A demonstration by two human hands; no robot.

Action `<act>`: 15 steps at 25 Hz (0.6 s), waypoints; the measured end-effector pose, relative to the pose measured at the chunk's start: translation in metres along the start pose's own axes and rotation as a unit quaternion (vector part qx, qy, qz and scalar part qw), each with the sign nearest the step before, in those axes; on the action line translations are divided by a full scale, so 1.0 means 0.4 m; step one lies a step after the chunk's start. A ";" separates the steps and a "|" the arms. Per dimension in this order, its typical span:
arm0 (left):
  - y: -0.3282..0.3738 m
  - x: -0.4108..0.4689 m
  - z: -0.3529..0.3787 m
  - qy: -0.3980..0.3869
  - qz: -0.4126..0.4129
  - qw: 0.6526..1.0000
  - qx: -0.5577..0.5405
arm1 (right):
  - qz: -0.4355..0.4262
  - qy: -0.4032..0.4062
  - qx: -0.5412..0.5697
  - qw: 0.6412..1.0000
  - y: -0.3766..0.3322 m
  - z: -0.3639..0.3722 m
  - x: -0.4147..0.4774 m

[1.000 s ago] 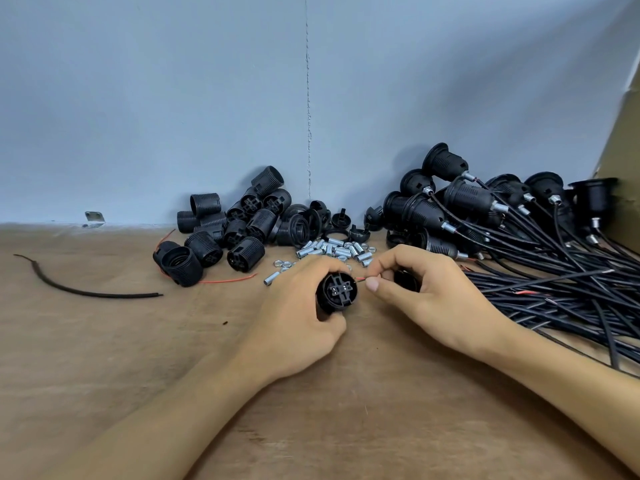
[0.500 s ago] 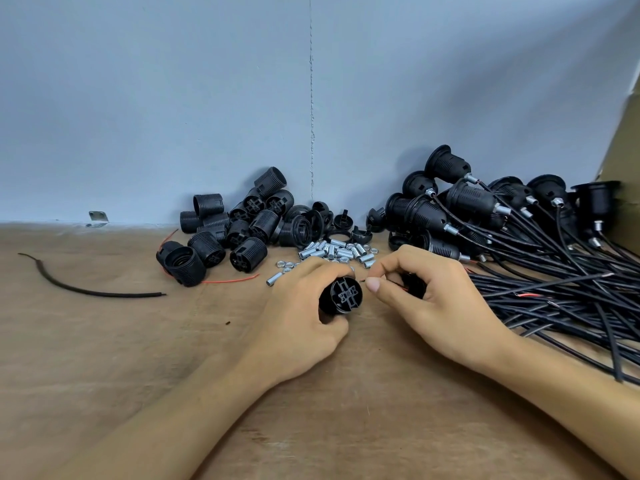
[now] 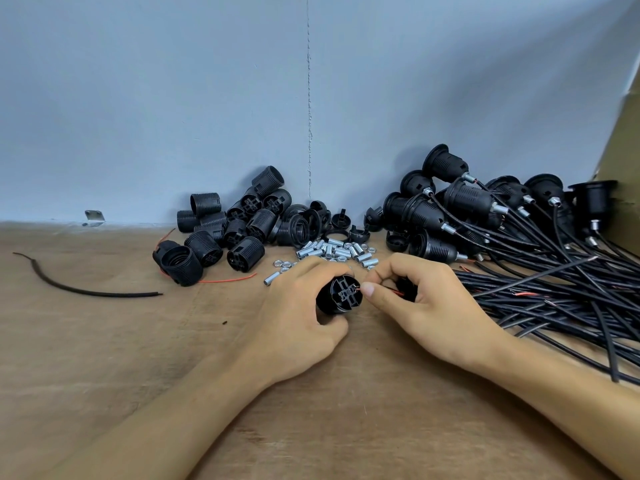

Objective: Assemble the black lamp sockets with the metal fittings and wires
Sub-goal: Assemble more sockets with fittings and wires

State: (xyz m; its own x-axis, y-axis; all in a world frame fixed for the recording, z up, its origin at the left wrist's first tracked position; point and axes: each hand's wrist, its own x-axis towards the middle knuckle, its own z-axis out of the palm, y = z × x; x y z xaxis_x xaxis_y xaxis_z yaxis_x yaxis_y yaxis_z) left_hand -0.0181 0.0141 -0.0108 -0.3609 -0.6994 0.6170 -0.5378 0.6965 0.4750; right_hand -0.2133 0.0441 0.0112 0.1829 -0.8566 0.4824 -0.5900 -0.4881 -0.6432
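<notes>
Head view, the only one on offer. Step in hand, as I judge it: feeding the red wire [image 3: 388, 291] into a terminal on the rear face of the black socket [image 3: 343, 295].

To do it well:
- Keep the rear face turned up toward the eyes, w/ the body braced vs the table [image 3: 138, 358] so it can't roll.
- Pinch the wire close to its bare tip so it doesn't buckle.
- Line the tip up w/ the slot before pushing, go in straight, and leave no stray strands outside.

Tip sits right at the terminal block. Can't tell if it's seated.

L hand [image 3: 294, 310]: fingers curled round the socket barrel in a firm wrap grip, thumb underneath, hand down at table level.

R hand [image 3: 429, 306]: thumb + forefinger pinch the red wire just beside the socket. Other fingers curl in over smth black in the palm, prob. the cable end or a cap, too hidden to say.

Around:
- Loose sockets [image 3: 235, 230] are piled at the wall, behind-left.
- Metal fittings [image 3: 332, 251] are heaped just beyond the knuckles, w/ a few nuts [image 3: 282, 265] beside.
- Finished sockets w/ cables [image 3: 467, 209] are stacked at right, leads fanning toward the R forearm.
- Black cable offcut [image 3: 86, 289] lies well apart, far left.
</notes>
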 end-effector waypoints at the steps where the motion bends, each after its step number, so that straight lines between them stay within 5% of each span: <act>1: 0.000 0.000 0.000 0.002 -0.001 1.000 0.000 | -0.003 0.007 -0.006 1.000 0.001 0.001 -0.001; 9: -0.004 0.000 0.006 0.006 0.001 1.000 0.013 | -0.111 0.039 -0.135 0.984 0.006 0.001 -0.005; 15: -0.007 0.001 0.004 0.001 0.015 1.000 0.018 | -0.105 0.037 -0.132 0.985 0.002 0.005 -0.010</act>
State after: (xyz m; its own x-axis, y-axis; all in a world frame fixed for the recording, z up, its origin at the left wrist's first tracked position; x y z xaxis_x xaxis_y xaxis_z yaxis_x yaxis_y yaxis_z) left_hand -0.0178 0.0114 -0.0127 -0.3754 -0.6786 0.6313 -0.5542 0.7103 0.4340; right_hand -0.2130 0.0467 0.0076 0.2704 -0.7214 0.6375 -0.7303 -0.5852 -0.3524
